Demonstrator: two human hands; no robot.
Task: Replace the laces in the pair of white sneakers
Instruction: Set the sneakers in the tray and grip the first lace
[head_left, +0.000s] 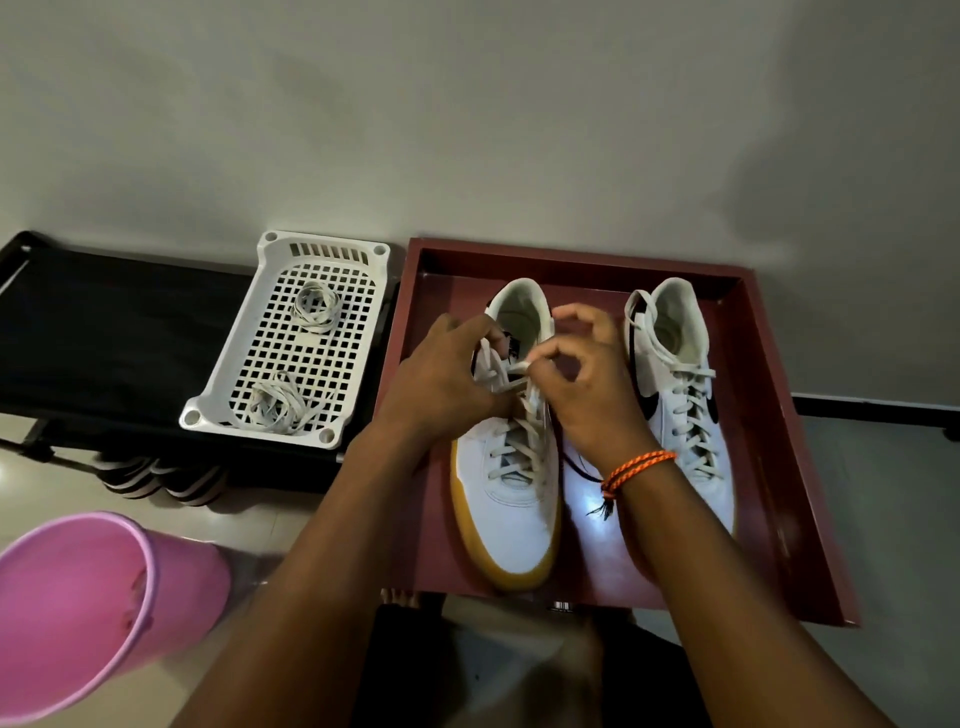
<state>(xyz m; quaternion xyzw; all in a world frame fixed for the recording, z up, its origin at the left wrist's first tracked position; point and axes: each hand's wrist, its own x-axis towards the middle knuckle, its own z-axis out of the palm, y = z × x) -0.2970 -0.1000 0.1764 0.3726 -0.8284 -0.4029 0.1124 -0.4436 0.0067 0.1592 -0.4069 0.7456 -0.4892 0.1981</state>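
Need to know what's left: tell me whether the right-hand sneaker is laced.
Laced: the right sneaker has laces crossing its eyelets, ends loose at the collar.

No words or numbers can be read anywhere. The shoe (685, 395) just to the right of the right hand (587, 384) has a black swoosh mark on its side, but no name with it. A tiny striped tag (563, 606) sits below both hands, too small to read.
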